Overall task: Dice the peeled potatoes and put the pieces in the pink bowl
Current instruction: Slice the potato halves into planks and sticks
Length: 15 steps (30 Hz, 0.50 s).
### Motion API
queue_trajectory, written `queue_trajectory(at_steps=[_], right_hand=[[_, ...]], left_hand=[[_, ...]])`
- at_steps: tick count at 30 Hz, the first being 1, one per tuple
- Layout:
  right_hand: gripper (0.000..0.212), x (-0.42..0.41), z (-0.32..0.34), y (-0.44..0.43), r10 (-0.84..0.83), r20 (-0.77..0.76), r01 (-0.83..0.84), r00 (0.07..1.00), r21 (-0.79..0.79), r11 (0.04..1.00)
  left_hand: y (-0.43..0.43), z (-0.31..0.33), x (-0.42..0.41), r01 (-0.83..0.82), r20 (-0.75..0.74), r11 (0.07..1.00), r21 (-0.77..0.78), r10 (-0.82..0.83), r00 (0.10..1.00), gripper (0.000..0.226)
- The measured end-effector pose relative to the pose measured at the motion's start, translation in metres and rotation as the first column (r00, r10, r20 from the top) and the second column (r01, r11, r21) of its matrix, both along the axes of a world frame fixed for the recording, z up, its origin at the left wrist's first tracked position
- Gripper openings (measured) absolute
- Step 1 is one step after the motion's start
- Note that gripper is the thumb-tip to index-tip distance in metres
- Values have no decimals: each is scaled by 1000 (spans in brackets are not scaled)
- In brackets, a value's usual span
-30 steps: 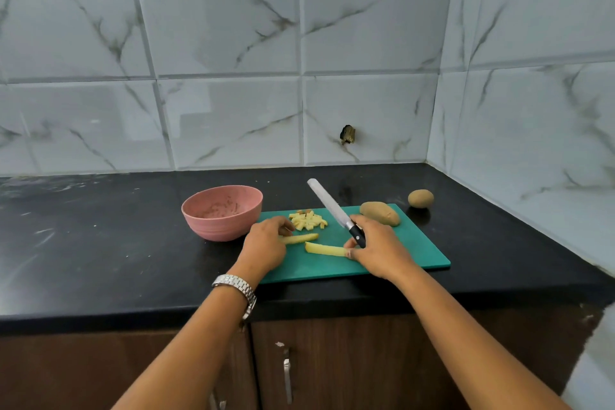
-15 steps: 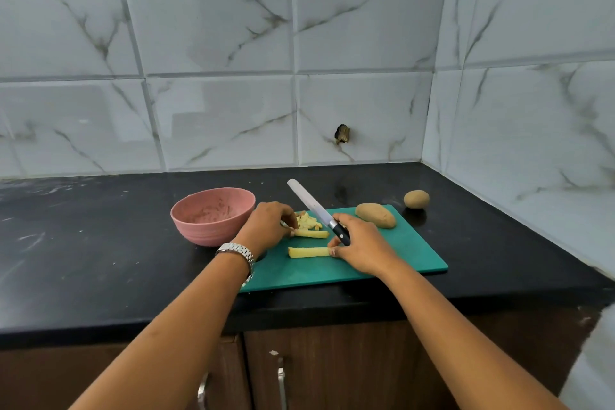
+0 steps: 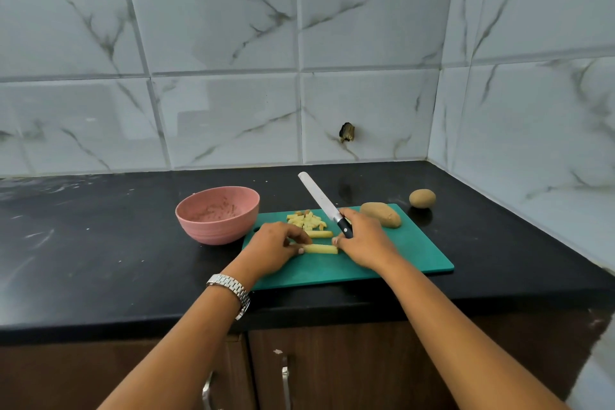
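On the green cutting board [image 3: 392,263] lie two long potato strips: the near strip [image 3: 320,248] and a second strip [image 3: 320,234] just behind it. A small heap of diced potato [image 3: 307,221] sits further back. My left hand [image 3: 273,248] pinches the left end of the near strip. My right hand [image 3: 361,241] grips the black handle of a knife [image 3: 324,201], blade raised and pointing up-left, while its fingertips touch the strip's right end. The pink bowl [image 3: 218,215] stands left of the board, with only a few scraps inside.
An unpeeled potato [image 3: 381,215] lies on the board's far right corner, and a smaller one [image 3: 422,198] rests on the black counter [image 3: 100,243] beyond it. Tiled walls close the back and right. Cabinet doors with handles [image 3: 285,383] sit below the counter's front edge.
My left hand came back from the strip near the diced heap to the left end of the near strip. The right hand and knife stayed roughly in place.
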State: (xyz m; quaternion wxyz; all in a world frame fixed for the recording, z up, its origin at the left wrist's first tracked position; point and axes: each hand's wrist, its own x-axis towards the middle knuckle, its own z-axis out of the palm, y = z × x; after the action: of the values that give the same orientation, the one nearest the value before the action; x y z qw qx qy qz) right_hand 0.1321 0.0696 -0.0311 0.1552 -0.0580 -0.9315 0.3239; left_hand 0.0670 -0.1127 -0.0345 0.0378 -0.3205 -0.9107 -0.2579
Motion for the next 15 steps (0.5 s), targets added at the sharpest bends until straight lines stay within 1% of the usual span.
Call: queue_trajectory(at_steps=[2,4,6,8,10,11,13,15], right_hand=[[49,6,0,0,-15,3,14,1000,12,1000],[47,14,0,-3,-16,12,16,1000,31,999],[45,20,1,-9,5,16,-6,1000,38,999],[43,25,0,-14,35,18,-36,999,65,997],[44,28,-2,-18,69,14,-70,998,85,994],[45,30,-2,-19,90,17,-91,996,70,993],[47,35,-2,-22,135,30,-136,990,25,990],[49,39,0,-24,144,43,-145,989,21,989]], left_hand=[[0,2,0,12,10,1000,-14,-12,1000,21],[0,3,1,-24,6,1000,4,24,1000,22],[-2,0,1,-131,-27,989,67,133,991,23],[-6,-5,5,-247,-43,957,155,256,966,22],[-9,-11,11,-309,-28,924,226,323,946,19],[-11,-14,15,-322,-12,913,252,335,942,19],[-12,-19,23,-325,28,904,278,331,943,25],[-12,-24,29,-322,62,923,213,316,947,41]])
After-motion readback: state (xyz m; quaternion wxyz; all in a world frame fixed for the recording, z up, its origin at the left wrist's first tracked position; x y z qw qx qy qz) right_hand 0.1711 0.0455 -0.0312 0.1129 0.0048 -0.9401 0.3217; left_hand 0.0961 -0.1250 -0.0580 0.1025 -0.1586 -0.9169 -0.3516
